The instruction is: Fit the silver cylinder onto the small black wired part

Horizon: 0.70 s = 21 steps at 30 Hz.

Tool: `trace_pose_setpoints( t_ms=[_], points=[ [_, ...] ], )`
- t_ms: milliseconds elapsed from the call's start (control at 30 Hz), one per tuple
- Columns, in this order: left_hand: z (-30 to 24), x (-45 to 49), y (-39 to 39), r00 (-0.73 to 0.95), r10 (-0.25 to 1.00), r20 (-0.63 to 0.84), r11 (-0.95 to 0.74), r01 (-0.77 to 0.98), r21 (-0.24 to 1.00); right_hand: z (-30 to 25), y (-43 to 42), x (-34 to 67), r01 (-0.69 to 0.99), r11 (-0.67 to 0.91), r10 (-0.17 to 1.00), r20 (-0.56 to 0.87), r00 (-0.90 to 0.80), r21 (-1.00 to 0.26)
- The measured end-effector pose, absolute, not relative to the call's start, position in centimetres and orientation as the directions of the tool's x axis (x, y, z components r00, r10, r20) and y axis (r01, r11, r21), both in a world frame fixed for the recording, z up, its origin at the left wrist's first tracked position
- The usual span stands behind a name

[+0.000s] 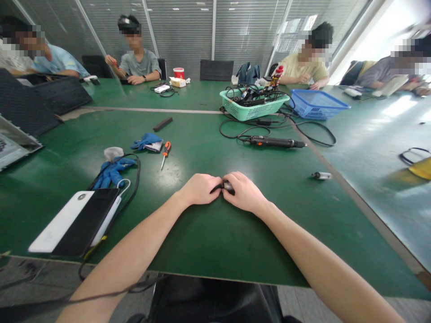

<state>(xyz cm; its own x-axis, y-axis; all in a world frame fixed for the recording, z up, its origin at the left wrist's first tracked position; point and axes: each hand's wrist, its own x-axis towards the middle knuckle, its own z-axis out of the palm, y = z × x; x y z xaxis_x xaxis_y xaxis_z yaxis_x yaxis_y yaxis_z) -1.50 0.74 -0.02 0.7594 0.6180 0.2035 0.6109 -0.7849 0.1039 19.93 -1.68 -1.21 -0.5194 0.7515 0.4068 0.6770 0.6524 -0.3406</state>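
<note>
My left hand (202, 189) and my right hand (245, 192) meet over the green table. Between them is a small metal cylinder (229, 186), mostly covered by my right fingers. A thin black piece (216, 188) sticks out from the cylinder's left side, and my left fingers close around it. Whether the two pieces are joined is hidden by my fingertips. Off to the right lies another small silver cylinder (322, 176) with a dark end. A screwdriver (166, 154) with an orange and black handle rests beyond my left hand.
An electric screwdriver (276, 142) with its cable lies before a green basket (256, 111) of tools. Beside that stands a blue basket (318, 105). Blue gloves (112, 172), a white-and-black device (76, 222) and cables are on the left. Several people sit around the table.
</note>
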Motion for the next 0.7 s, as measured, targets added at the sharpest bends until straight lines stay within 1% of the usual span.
trace_pose_setpoints(
  t_ms=[300,700],
  points=[
    [0.03,-1.32,0.57,0.766,0.612,0.197,-0.791,0.6,0.119,-1.06,-2.01,19.7,0.737,0.628,0.762,0.39,-0.518,-0.248],
    [0.13,-1.25,0.5,0.764,0.617,0.189,-0.787,0.605,0.121,-1.3,-1.95,19.67,0.759,0.602,0.781,0.378,-0.497,-0.248]
  ],
)
